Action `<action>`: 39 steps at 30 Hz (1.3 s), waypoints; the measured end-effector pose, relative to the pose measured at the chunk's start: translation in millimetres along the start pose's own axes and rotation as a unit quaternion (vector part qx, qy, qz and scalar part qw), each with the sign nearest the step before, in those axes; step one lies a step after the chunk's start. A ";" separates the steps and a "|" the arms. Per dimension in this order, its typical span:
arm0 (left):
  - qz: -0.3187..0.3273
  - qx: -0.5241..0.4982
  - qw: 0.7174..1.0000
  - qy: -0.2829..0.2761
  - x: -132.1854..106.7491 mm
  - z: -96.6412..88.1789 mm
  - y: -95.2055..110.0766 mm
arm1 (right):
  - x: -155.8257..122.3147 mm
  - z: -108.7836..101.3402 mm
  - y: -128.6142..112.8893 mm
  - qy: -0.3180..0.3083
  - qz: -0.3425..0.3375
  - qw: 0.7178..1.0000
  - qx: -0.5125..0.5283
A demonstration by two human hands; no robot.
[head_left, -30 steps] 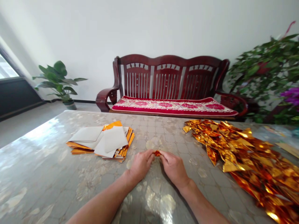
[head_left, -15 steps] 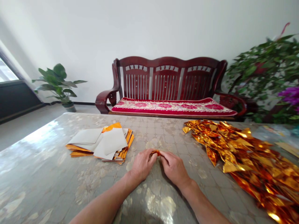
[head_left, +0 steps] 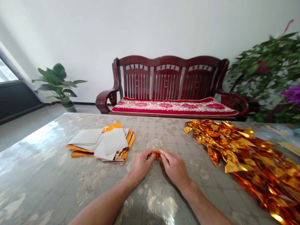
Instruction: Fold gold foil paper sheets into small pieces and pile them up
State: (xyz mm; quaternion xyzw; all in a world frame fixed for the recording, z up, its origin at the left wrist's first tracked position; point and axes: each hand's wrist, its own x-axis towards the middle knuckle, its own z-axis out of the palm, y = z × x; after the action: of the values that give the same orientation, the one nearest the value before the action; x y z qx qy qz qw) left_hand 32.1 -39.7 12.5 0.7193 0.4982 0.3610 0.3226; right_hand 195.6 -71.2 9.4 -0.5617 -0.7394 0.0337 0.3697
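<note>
Between my two hands, over the middle of the table, is a small piece of orange-gold foil paper (head_left: 157, 154). My left hand (head_left: 142, 163) pinches its left end, and my right hand (head_left: 174, 167) pinches the right end. Much of the foil is covered by my fingers, so its full shape is hidden. To the left lies a stack of foil paper sheets (head_left: 110, 144), mostly pale side up with orange edges showing. On the right spreads a large heap of folded gold foil pieces (head_left: 236, 150), shiny and pointed.
The table (head_left: 70, 187) has a glossy, flower-patterned cover. Clear plastic wrapping (head_left: 274, 132) lies beyond the heap at the right. Behind the table stands a dark red wooden bench (head_left: 166, 81) with a patterned cushion. Potted plants (head_left: 59, 84) flank it.
My hands have drawn slightly apart at the fingertips, and more of the foil shows between them. The stack and the heap look the same.
</note>
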 end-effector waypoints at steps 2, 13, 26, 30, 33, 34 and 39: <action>-0.006 -0.018 1.000 0.001 0.8 0.7 -1.6 | -0.6 0.3 -0.4 -0.004 -0.008 1.000 -0.014; -0.031 -0.025 0.999 -0.001 -0.1 1.4 -3.0 | -0.6 -0.4 -1.9 0.004 0.012 1.000 -0.002; -0.012 -0.015 1.000 0.010 -2.6 0.6 1.3 | -0.9 -0.7 -3.5 0.006 0.004 1.000 -0.008; -0.015 -0.020 1.000 0.012 -2.8 0.5 2.1 | -1.7 0.0 -3.8 0.026 0.004 1.000 -0.009; -0.017 -0.025 0.999 0.013 -3.1 1.0 1.8 | -1.9 0.1 -4.8 0.030 0.005 1.000 -0.006; -0.020 -0.026 0.999 0.011 -3.3 1.3 1.4 | -1.9 0.2 -4.9 0.031 0.005 0.999 -0.005; -0.021 -0.047 0.999 0.000 -3.9 2.2 -1.2 | -2.0 1.8 -3.7 0.024 0.008 1.000 -0.013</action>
State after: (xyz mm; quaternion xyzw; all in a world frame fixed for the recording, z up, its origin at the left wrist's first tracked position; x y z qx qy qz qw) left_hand 32.4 -43.3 9.5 0.6927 0.4959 0.3771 0.3634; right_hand 191.8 -73.7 8.8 -0.5729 -0.7261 0.0137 0.3799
